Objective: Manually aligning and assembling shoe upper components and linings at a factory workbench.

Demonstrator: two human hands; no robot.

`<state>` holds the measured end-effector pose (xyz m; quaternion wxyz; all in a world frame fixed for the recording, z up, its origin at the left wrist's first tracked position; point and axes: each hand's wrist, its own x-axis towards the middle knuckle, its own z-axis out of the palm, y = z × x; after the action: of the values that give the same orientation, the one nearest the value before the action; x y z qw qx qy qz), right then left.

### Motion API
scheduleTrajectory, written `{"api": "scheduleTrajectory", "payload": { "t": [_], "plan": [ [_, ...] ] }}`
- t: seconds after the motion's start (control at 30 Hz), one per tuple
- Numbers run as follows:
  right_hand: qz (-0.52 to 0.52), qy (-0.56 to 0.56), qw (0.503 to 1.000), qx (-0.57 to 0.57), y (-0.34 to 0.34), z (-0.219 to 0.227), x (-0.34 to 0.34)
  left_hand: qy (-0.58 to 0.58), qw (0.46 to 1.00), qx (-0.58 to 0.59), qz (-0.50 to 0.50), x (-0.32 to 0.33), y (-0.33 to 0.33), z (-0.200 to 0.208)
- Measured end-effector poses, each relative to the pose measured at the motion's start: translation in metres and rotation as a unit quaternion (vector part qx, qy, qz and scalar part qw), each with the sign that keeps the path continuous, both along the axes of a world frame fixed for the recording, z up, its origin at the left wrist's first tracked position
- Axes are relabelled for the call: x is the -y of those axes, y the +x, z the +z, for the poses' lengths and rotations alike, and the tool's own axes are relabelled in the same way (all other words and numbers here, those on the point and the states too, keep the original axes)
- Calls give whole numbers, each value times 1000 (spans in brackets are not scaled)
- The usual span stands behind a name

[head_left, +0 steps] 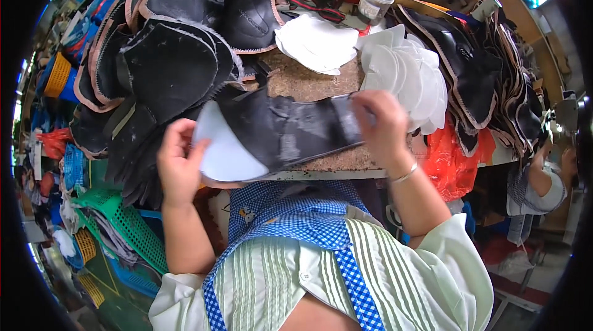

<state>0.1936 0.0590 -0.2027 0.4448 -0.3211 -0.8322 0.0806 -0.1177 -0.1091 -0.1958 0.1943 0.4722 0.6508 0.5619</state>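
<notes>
A black leather shoe upper (302, 130) is stretched between my hands above the worktable's front edge. At its left end lies a curved, pale white stiffener piece (225, 146). My left hand (179, 161) pinches that end, the thumb on the white piece's edge and the fingers behind. My right hand (384, 130), slightly blurred, is curled at the upper's right end and grips it; its fingertips are partly hidden. Just beyond my right hand sits a fanned pile of translucent white pieces (404, 71). A second stack of white pieces (318, 41) lies farther back.
Black uppers with pinkish edges (179, 62) are heaped at left, and more (460, 62) hang at right. A white tub (375, 0) stands on the worktable (309, 86) at the back. A red plastic bag (448, 161) hangs at right. A green basket (120, 226) stands lower left. Another person (537, 186) is at far right.
</notes>
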Motion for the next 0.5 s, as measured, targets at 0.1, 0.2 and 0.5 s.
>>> {"api": "scheduleTrajectory", "payload": {
  "t": [0.1, 0.2, 0.5],
  "plan": [
    [-175, -98, 976, 87, 51, -3, -57, -41, 934, -339, 109, -8, -24, 27],
    [-189, -96, 953, 218, 64, 1, -93, 35, 866, -487, 108, -23, 11, 16],
    [25, -143, 874, 464, 32, 10, -177, -86, 853, -428, -288, 2, 122, -66]
  ]
}}
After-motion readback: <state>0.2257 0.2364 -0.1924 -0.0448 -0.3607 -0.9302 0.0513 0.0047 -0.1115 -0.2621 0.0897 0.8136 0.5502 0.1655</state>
